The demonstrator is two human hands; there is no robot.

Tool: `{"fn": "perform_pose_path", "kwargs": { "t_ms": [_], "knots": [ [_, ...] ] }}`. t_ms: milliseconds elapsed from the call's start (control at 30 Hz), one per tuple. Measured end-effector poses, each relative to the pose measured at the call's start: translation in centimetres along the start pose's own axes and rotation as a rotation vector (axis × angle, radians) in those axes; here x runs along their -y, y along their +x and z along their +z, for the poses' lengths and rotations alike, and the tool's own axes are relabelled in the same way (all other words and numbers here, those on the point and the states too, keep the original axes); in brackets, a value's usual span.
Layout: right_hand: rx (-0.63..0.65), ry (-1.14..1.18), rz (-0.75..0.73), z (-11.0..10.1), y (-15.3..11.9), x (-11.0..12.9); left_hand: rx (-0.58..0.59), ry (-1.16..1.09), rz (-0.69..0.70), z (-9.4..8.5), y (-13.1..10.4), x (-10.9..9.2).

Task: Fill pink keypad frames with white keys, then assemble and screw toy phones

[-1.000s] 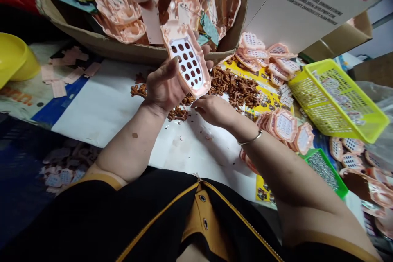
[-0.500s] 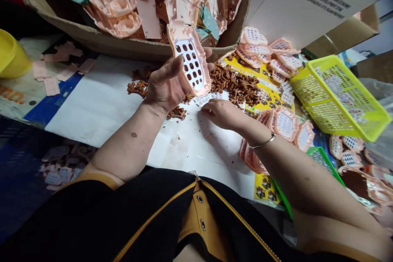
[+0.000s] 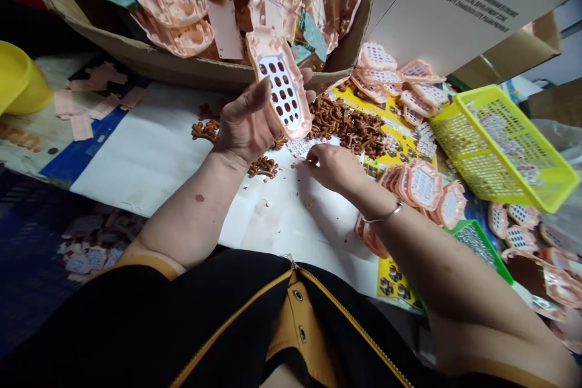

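My left hand (image 3: 252, 118) grips a pink plastic housing (image 3: 297, 123), thumb on its near side and fingers behind it. The housing is tilted up, and a white panel with rows of dark oval holes sits inside it. Below it, just over the white sheet, my right hand (image 3: 334, 167) has its fingertips curled together beside a patch of small white printed pieces (image 3: 299, 147). Whatever is between those fingertips is too small or hidden to see. Brown branching plastic parts (image 3: 348, 124) lie heaped just beyond the right hand.
A cardboard box (image 3: 182, 66) full of pink shells and circuit boards stands at the back. Stacked pink housings (image 3: 421, 182), a yellow basket (image 3: 495, 151) and a green tray (image 3: 477, 242) of small metal bits are on the right. Flat pink pieces (image 3: 82, 126) lie at the left.
My right hand has shifted slightly right, its fingertips drawn in and away from the small white pieces. My left hand keeps the housing almost still.
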State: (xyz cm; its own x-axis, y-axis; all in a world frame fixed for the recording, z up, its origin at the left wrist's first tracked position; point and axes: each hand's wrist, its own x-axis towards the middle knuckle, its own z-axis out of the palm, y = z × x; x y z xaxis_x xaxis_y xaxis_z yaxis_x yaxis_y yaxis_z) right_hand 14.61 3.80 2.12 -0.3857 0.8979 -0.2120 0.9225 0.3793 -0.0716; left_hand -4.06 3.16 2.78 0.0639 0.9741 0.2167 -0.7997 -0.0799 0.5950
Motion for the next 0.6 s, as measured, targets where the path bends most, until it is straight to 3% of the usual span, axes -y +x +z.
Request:
{"fn": "perform_pose_path", "kwargs": {
  "t_ms": [167, 267, 400, 500, 600],
  "knots": [
    [-0.311, 0.574, 0.141, -0.5, -2.5, -3.5, 0.025, 0.014, -0.2, -0.2, -0.2, 1.6],
    [-0.541, 0.844, 0.092, -0.7, -4.0, -4.3, 0.088, -0.001, -0.33, -0.4, -0.6, 3.0],
    [-0.717, 0.842, -0.106, -1.1, -6.2, -3.4, 0.208, -0.058, -0.461, -0.4, -1.2, 4.4],
    [-0.711, 0.722, -0.293, -1.4, -7.6, -2.2, 0.26, -0.072, -0.495, -0.4, -1.5, 4.7],
    [-0.681, 0.544, -0.391, -1.9, -8.1, -1.3, 0.275, -0.071, -0.509, -0.4, -1.6, 4.6]
  ]
}}
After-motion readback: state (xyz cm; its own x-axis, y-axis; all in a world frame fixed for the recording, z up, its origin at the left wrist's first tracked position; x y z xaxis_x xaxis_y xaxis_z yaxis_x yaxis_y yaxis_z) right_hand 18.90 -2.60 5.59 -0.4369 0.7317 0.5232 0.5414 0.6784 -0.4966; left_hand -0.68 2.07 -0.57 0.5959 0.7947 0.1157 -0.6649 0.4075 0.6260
